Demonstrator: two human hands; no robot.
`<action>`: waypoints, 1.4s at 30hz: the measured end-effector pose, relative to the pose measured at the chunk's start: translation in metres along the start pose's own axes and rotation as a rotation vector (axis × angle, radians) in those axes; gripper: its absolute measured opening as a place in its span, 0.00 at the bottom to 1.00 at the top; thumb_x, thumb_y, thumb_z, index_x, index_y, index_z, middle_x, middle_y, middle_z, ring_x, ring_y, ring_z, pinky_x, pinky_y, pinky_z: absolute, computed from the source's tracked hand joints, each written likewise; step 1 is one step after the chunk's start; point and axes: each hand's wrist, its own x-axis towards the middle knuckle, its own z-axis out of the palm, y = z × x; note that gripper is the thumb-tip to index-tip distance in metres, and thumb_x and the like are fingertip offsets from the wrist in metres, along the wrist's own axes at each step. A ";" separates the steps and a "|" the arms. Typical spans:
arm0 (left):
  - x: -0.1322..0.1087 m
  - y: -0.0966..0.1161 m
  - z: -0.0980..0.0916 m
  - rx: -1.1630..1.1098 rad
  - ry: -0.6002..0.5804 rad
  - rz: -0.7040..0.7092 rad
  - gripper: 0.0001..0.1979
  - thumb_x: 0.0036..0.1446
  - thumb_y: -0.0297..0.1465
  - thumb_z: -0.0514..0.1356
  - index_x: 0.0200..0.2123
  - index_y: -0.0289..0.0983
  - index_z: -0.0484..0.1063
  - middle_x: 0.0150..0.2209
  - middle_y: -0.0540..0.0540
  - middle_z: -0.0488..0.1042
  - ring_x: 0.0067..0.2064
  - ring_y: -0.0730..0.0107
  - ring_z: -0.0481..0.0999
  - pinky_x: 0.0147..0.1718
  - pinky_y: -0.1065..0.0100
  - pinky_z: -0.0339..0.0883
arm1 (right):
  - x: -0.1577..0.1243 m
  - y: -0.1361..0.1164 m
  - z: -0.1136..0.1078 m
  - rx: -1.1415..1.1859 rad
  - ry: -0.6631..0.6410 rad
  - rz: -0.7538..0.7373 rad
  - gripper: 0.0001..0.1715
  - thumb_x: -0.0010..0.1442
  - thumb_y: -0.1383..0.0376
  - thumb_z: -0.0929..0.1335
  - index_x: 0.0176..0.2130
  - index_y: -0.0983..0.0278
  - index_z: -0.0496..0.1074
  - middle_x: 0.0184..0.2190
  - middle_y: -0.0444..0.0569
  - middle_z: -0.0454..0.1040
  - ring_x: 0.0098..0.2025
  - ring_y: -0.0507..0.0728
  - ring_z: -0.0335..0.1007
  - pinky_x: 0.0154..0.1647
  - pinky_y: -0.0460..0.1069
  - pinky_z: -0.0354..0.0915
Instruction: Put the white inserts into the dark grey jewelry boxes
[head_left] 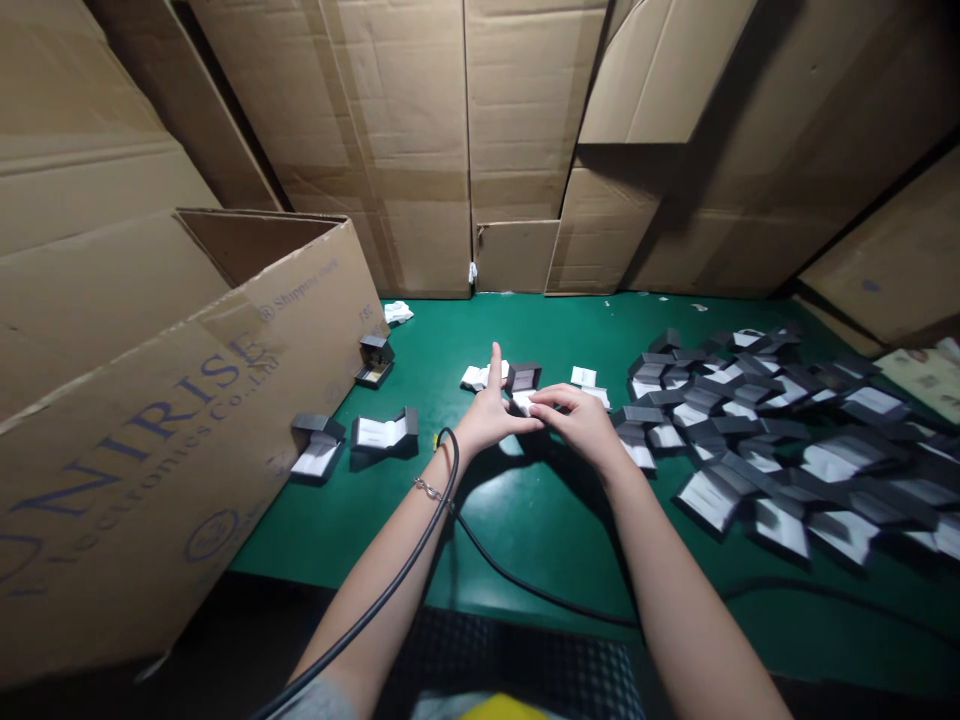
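Note:
A small black hinged box [524,377] stands with its lid raised between my hands over the green table, a white piece [523,401] showing inside it. My left hand [491,418] holds the box from the left, one finger pointing up and the thumb stretched along its near side. From the right, my right hand [574,415] has its fingertips pinched together at the box's white part. What lies under those fingertips is hidden. Just behind my left hand is a bunch of white folded papers [474,378]. White papers [585,377] also lie beyond my right hand.
Many open black boxes with white insides [750,410] crowd the table's right side. Several more, including an open box [385,432], sit left near a large printed carton [225,420]. Cardboard walls [405,150] enclose the back. A black cable [397,580] crosses my left forearm.

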 end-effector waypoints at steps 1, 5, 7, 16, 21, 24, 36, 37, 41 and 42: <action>0.000 0.000 0.000 0.016 -0.006 -0.006 0.69 0.39 0.29 0.71 0.66 0.50 0.17 0.55 0.34 0.67 0.26 0.83 0.65 0.31 0.67 0.69 | 0.000 0.000 0.000 -0.019 -0.001 -0.003 0.09 0.52 0.60 0.70 0.31 0.61 0.79 0.35 0.49 0.79 0.40 0.58 0.74 0.43 0.53 0.68; 0.000 0.000 -0.001 0.026 -0.023 -0.008 0.68 0.39 0.27 0.71 0.67 0.48 0.19 0.54 0.35 0.68 0.26 0.84 0.66 0.32 0.69 0.68 | 0.000 0.000 -0.001 -0.049 0.003 -0.010 0.07 0.52 0.60 0.71 0.30 0.60 0.79 0.34 0.48 0.79 0.38 0.58 0.75 0.42 0.53 0.69; 0.000 -0.001 -0.001 0.021 -0.012 0.022 0.68 0.37 0.28 0.72 0.68 0.47 0.22 0.54 0.35 0.68 0.26 0.84 0.66 0.34 0.68 0.68 | 0.000 0.003 -0.002 -0.057 -0.001 -0.015 0.06 0.52 0.61 0.71 0.29 0.60 0.79 0.33 0.48 0.80 0.38 0.58 0.75 0.42 0.53 0.69; 0.000 -0.006 -0.002 0.070 -0.018 0.072 0.66 0.39 0.31 0.72 0.69 0.44 0.26 0.57 0.33 0.66 0.36 0.74 0.74 0.46 0.62 0.67 | 0.000 0.005 -0.002 -0.164 -0.008 -0.066 0.05 0.53 0.63 0.71 0.31 0.60 0.79 0.34 0.47 0.81 0.38 0.57 0.76 0.41 0.50 0.70; 0.000 -0.007 -0.001 0.104 -0.031 0.090 0.67 0.39 0.32 0.71 0.69 0.43 0.24 0.58 0.34 0.64 0.40 0.71 0.74 0.49 0.60 0.64 | 0.001 0.004 -0.002 -0.185 -0.027 -0.048 0.04 0.52 0.65 0.71 0.29 0.59 0.80 0.33 0.47 0.81 0.38 0.57 0.78 0.42 0.50 0.71; 0.000 -0.005 -0.002 0.151 -0.011 0.053 0.66 0.39 0.33 0.71 0.69 0.43 0.24 0.56 0.35 0.67 0.36 0.73 0.73 0.46 0.61 0.65 | 0.001 0.004 -0.004 -0.167 -0.059 0.000 0.06 0.53 0.65 0.71 0.31 0.58 0.81 0.35 0.46 0.82 0.41 0.59 0.78 0.46 0.51 0.71; 0.001 -0.003 -0.005 0.114 -0.009 0.091 0.65 0.40 0.30 0.71 0.69 0.42 0.25 0.51 0.40 0.69 0.41 0.70 0.73 0.48 0.62 0.65 | 0.000 0.003 -0.007 -0.147 -0.095 0.093 0.17 0.52 0.72 0.67 0.39 0.61 0.81 0.38 0.47 0.81 0.43 0.59 0.79 0.47 0.51 0.72; 0.001 -0.003 -0.005 0.120 -0.009 0.091 0.65 0.40 0.30 0.71 0.69 0.42 0.25 0.51 0.40 0.69 0.41 0.71 0.73 0.48 0.62 0.65 | 0.001 0.004 -0.007 -0.162 -0.081 0.077 0.15 0.52 0.71 0.68 0.38 0.60 0.81 0.37 0.47 0.81 0.41 0.59 0.79 0.46 0.51 0.73; 0.000 -0.001 -0.006 0.159 -0.003 0.065 0.65 0.40 0.32 0.71 0.69 0.43 0.26 0.52 0.39 0.68 0.41 0.70 0.73 0.49 0.62 0.64 | 0.002 0.005 -0.010 -0.247 -0.045 0.019 0.09 0.53 0.68 0.70 0.33 0.59 0.81 0.33 0.46 0.82 0.36 0.58 0.79 0.42 0.50 0.72; 0.000 -0.001 -0.005 0.166 -0.005 0.059 0.65 0.40 0.32 0.71 0.69 0.43 0.25 0.53 0.39 0.68 0.42 0.70 0.73 0.49 0.61 0.64 | 0.002 0.006 -0.010 -0.263 -0.044 0.010 0.08 0.52 0.67 0.70 0.32 0.59 0.81 0.32 0.45 0.82 0.35 0.57 0.79 0.41 0.50 0.72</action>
